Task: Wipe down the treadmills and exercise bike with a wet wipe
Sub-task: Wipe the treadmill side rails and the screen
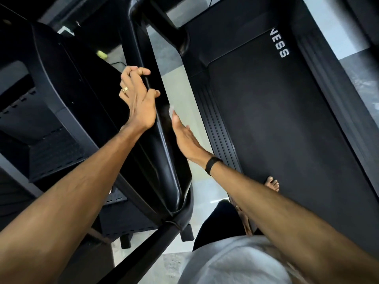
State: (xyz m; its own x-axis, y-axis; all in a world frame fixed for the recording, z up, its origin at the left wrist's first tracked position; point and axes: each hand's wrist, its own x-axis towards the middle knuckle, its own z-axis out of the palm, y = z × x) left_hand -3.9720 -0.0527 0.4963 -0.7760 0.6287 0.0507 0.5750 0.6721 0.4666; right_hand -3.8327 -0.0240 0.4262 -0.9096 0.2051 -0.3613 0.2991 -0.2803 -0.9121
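Wet wipe (170, 109) (mostly hidden) behind right hand (184, 138)

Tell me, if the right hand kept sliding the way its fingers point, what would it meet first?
Probably the left hand's thumb: the right hand points up the glossy handrail, wipe at its fingertips. Depth is unclear.

glossy black treadmill side arm (164, 152) slanting, white wet wipe (171, 109) against it

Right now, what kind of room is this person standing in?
Most likely a gym or home workout room. A treadmill's wide black running belt lies underfoot, with white lettering printed on it. The left hand holds a black handrail, and another black exercise machine stands alongside.
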